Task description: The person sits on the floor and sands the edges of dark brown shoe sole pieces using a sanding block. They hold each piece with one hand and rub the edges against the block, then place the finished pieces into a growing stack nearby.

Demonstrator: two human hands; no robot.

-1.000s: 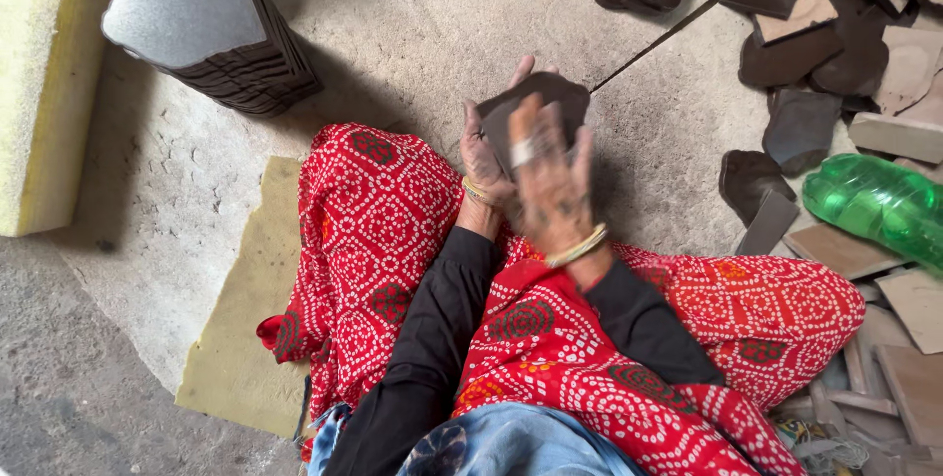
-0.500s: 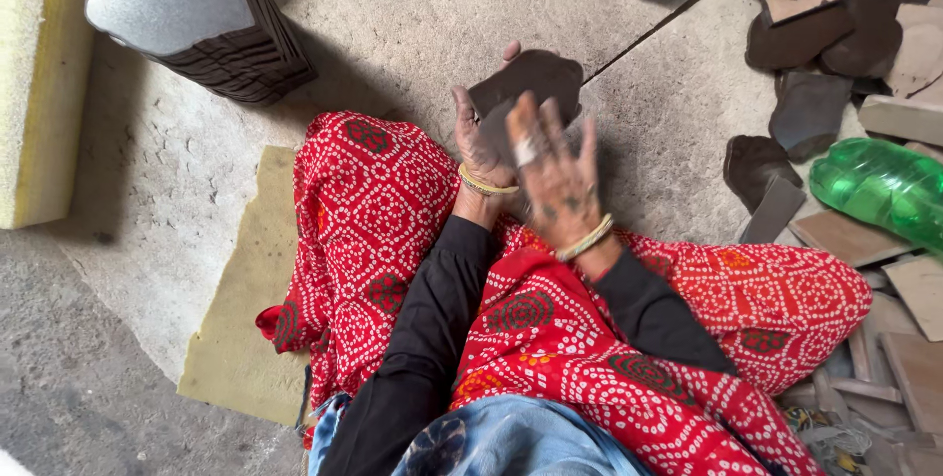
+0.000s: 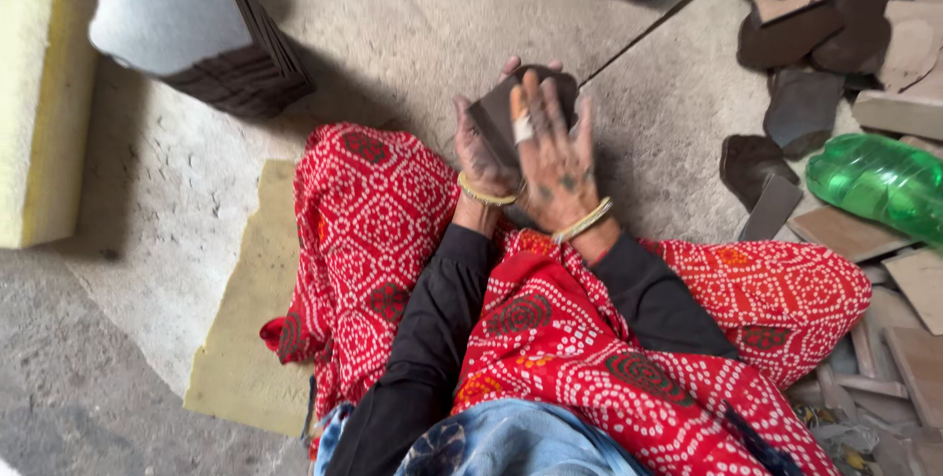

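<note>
A dark, flat, roughly rounded piece of leather-like material (image 3: pixel 499 108) is held up over my lap. My left hand (image 3: pixel 480 154) grips it from below, fingers wrapped behind it. Pressed flat on its front face is my right hand (image 3: pixel 554 156), fingers spread, a pale strip wrapped round one finger. Both wrists carry yellow bangles and black sleeves. A red patterned cloth (image 3: pixel 550 338) covers my knees beneath the hands.
A stack of dark sheets with a grey top (image 3: pixel 201 34) stands at the upper left. A yellow foam block (image 3: pixel 39 103) lies at the far left. Scattered dark and tan pieces (image 3: pixel 815 34) and a green plastic bottle (image 3: pixel 879 181) lie right. A tan mat (image 3: pixel 246 309) lies underneath.
Both hands with the dark piece have stayed together over my lap; the view has shifted slightly, and my right hand now lies flatter over the piece.
</note>
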